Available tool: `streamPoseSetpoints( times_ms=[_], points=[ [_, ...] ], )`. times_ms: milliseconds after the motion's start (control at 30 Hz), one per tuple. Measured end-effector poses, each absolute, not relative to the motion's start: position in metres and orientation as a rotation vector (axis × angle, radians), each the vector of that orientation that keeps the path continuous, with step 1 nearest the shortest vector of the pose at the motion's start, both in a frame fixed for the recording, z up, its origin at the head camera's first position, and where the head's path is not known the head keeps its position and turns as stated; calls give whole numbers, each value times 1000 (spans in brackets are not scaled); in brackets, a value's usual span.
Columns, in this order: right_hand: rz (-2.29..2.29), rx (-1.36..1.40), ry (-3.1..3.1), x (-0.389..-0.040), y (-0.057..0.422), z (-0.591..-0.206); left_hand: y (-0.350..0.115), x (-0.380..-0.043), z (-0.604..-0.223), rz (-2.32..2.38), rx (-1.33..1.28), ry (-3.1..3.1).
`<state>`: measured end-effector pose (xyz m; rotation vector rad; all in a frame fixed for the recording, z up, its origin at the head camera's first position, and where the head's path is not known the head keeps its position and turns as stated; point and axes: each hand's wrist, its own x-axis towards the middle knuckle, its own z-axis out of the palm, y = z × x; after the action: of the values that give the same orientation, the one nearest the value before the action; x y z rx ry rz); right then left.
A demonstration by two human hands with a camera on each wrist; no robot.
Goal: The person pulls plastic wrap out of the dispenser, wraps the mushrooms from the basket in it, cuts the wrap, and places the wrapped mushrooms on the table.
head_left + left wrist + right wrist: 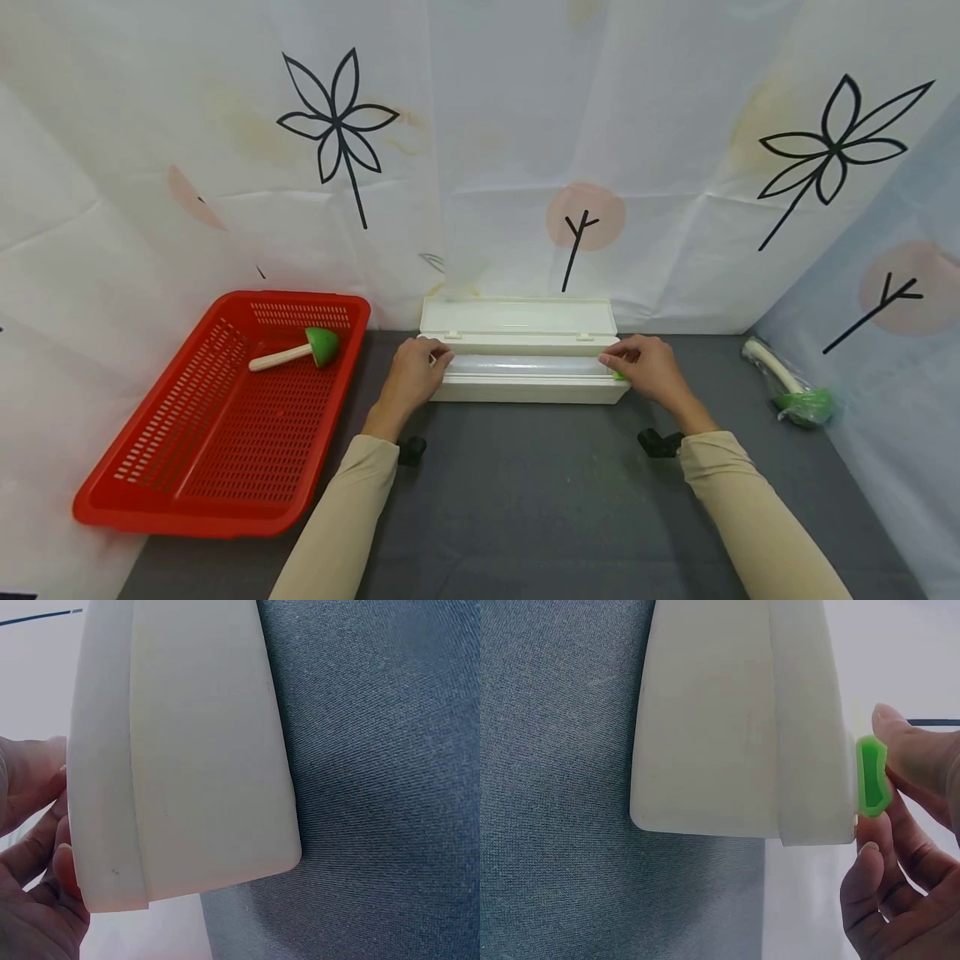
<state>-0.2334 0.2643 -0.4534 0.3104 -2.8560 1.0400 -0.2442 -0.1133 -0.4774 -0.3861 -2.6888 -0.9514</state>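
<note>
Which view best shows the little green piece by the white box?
The right wrist view: the green piece appears large there, its hollow end facing the camera, at the white box's edge. The head view shows just a small bit near the right hand; the left wrist view shows none.

The head camera looks forward and down from above and behind the fingers (432,345). Its wide, farther framing covers the left hand (408,375), the right hand (654,371) and the white box (525,392) between them. Each wrist camera faces the box front at close range from behind its own fingers, turned sideways. Head and wrist views share that front; head and right wrist share the green tab (874,776) at the right fingers.
</note>
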Motion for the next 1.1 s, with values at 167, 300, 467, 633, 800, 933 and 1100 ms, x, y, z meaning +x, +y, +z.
streamPoseSetpoints(
  times_ms=[167, 300, 467, 633, 800, 933, 1100],
  points=[
    [1048, 280, -2855, -230, 265, -452, -114, -243, -477, -986, -367, -2687],
    [1050, 275, -2839, -225, 266, -451, -115, -240, -475, -1013, -346, -2668],
    [1054, 274, -2795, -215, 273, -451, -117, -233, -472, -1017, -332, -2623],
    [1031, 257, -2762, -204, 281, -456, -121, -225, -473, -1009, -285, -2594],
    [1014, 214, -2746, -193, 287, -462, -117, -216, -476, -972, -277, -2526],
    [1064, 198, -2777, -189, 289, -470, -101, -208, -475, -916, -353, -2415],
    [1190, 164, -2840, -192, 288, -482, -70, -198, -476, -907, -485, -2359]
  ],
)
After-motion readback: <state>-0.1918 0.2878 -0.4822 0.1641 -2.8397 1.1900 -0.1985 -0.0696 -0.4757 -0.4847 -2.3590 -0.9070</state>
